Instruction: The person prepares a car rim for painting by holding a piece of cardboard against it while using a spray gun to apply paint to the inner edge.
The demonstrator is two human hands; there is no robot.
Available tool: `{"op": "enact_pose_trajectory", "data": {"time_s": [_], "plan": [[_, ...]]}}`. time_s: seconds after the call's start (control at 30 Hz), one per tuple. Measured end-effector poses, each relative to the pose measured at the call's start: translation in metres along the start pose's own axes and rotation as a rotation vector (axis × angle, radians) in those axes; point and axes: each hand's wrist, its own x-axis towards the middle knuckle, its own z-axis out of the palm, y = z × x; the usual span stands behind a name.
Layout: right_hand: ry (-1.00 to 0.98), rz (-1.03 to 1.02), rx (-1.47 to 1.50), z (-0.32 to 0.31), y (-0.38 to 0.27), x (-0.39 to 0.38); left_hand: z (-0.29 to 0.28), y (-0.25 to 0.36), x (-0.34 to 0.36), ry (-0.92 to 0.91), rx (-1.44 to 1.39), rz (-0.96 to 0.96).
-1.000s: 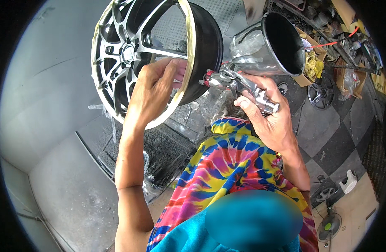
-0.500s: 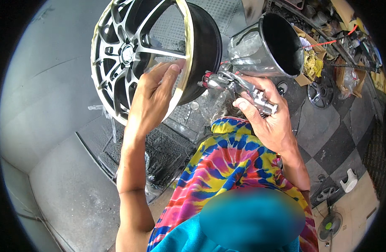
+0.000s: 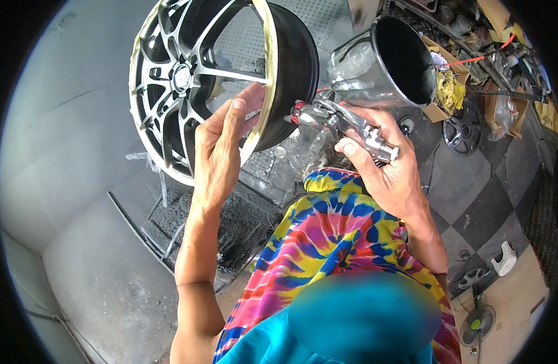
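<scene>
A car wheel rim [image 3: 221, 74] with silver spokes, a dark barrel and pale masking tape [image 3: 268, 57] along its lip stands upright at upper left. My left hand [image 3: 221, 136] is at the near right part of its face, fingers stretched toward the gap between the spokes beside the taped lip. Its thumb lies apart from the fingers; whether the fingertips touch metal I cannot tell. In my right hand [image 3: 395, 176] is a chrome spray gun [image 3: 358, 127], gripped round the handle. The red-ringed nozzle points left, close to the barrel's outer side.
Right of the wheel stands a tilted-looking dark bucket [image 3: 358, 70]. Behind it are a cardboard box [image 3: 453, 85] with yellow crumpled material and a red cord [image 3: 479, 59]. A wheel cover [image 3: 462, 132] lies on the chequered floor; a fan [image 3: 478, 324] stands at lower right.
My left hand has shifted slightly, its fingers tilting upward and opening away from the thumb beside the taped lip. The spray gun and my right hand have barely moved.
</scene>
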Motion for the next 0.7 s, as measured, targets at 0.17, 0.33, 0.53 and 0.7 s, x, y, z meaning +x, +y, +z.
{"op": "enact_pose_trajectory", "data": {"time_s": [0.17, 0.33, 0.53, 0.7], "plan": [[0.053, 0.039, 0.101, 0.005, 0.001, 0.0013, 0.0011, 0.0022, 0.0004, 0.015, 0.034, 0.0], [0.047, 0.003, 0.045, 0.0032, 0.0019, 0.0011, 0.0, 0.0021, 0.0011, -0.005, 0.072, 0.011], [0.045, -0.025, 0.001, 0.0042, -0.0003, -0.0004, 0.0016, 0.0032, 0.0007, 0.006, 0.078, 0.002], [0.037, -0.016, 0.023, 0.0054, 0.0021, -0.0019, 0.0013, 0.0032, 0.0005, 0.016, 0.067, 0.016]]}}
